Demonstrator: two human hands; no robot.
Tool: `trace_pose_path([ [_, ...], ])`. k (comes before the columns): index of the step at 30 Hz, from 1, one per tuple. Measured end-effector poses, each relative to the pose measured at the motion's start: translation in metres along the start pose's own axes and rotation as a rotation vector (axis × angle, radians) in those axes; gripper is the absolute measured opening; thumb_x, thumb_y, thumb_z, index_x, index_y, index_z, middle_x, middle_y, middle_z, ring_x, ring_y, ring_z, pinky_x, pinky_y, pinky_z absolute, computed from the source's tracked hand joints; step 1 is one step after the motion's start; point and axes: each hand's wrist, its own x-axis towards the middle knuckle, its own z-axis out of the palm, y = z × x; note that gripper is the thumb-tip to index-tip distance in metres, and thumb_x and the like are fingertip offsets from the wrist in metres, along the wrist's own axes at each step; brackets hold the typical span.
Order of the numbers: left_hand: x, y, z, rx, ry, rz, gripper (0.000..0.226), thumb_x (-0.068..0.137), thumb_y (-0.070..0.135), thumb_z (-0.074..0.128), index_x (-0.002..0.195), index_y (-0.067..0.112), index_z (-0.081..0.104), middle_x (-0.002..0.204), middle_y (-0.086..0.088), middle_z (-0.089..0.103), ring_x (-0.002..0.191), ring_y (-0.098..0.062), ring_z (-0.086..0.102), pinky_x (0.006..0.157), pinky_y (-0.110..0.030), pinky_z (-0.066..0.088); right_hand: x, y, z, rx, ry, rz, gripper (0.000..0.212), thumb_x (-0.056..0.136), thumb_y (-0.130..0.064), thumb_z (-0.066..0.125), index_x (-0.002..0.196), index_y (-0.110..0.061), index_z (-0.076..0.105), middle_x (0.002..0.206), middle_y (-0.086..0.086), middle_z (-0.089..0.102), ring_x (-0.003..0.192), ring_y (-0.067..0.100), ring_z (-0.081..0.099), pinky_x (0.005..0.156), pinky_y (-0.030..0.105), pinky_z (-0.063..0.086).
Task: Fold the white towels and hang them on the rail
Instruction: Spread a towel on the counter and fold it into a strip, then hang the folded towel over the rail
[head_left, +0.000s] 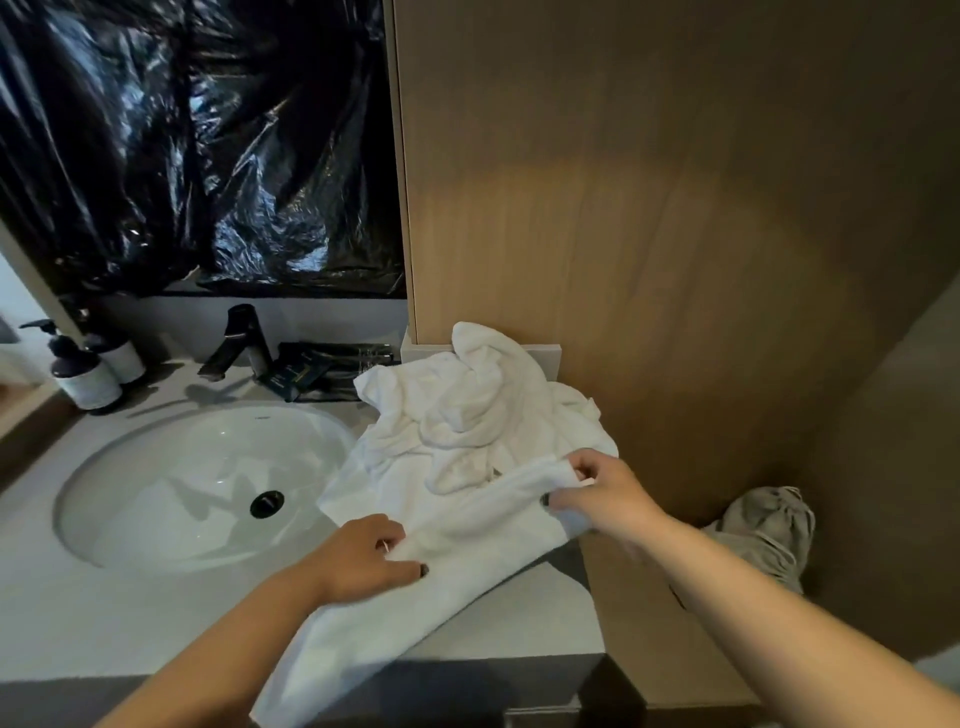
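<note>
A white towel (467, 540) lies stretched across the right part of the counter (78, 613), its lower end hanging over the front edge. My left hand (369, 558) pinches its near edge beside the sink. My right hand (605, 496) grips the towel's far right end between thumb and fingers. Behind it a crumpled heap of white towels (483, 405) sits against the wooden wall. No rail is in view.
A white oval sink (171, 467) with a black drain lies at the left, a black tap (239, 338) behind it. Two pump bottles (88, 376) stand at the far left. Black plastic sheeting (197, 145) covers the mirror. A wooden panel (649, 208) closes the right side; grey cloth (769, 530) lies below.
</note>
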Motion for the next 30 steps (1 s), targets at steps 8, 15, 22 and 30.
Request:
trace_pose_path([
  [8,-0.03,0.106,-0.017,-0.572,0.12,0.289,0.034,0.09,0.027,0.072,0.122,0.023,0.062,0.115,0.003,0.072,0.106,-0.014,0.069,0.088,-0.028,0.056,-0.032,-0.123,-0.047,-0.124,-0.036,-0.568,0.025,0.075,-0.003,0.079,0.094,-0.02,0.074,0.092,-0.012,0.071,0.079,-0.008,0.062,0.069,0.007,0.046],
  [15,-0.046,0.222,-0.059,-0.649,0.445,0.607,0.03,0.089,0.037,0.068,0.114,0.021,0.068,0.107,0.008,0.075,0.099,-0.01,0.071,0.078,-0.02,0.055,-0.068,-0.195,-0.102,0.137,0.174,-0.729,0.046,0.077,-0.035,0.08,0.119,-0.03,0.06,0.106,-0.015,0.067,0.096,0.001,0.065,0.069,0.014,0.054],
  [22,-0.086,0.322,-0.147,-0.593,0.72,0.849,0.053,0.077,0.06,0.064,0.107,0.017,0.071,0.097,-0.005,0.075,0.089,-0.027,0.072,0.077,-0.053,0.058,-0.115,-0.231,-0.144,0.184,0.158,-0.841,0.027,0.085,-0.032,0.073,0.11,-0.024,0.066,0.104,-0.007,0.074,0.097,0.012,0.07,0.072,0.025,0.053],
  [30,-0.135,0.377,-0.218,-0.587,0.825,1.025,0.049,0.077,0.057,0.068,0.098,0.013,0.072,0.089,-0.012,0.075,0.084,-0.037,0.071,0.072,-0.061,0.055,-0.161,-0.284,-0.152,0.224,0.212,-1.037,0.024,0.086,-0.022,0.072,0.109,-0.018,0.067,0.103,0.002,0.074,0.097,0.019,0.071,0.088,0.038,0.057],
])
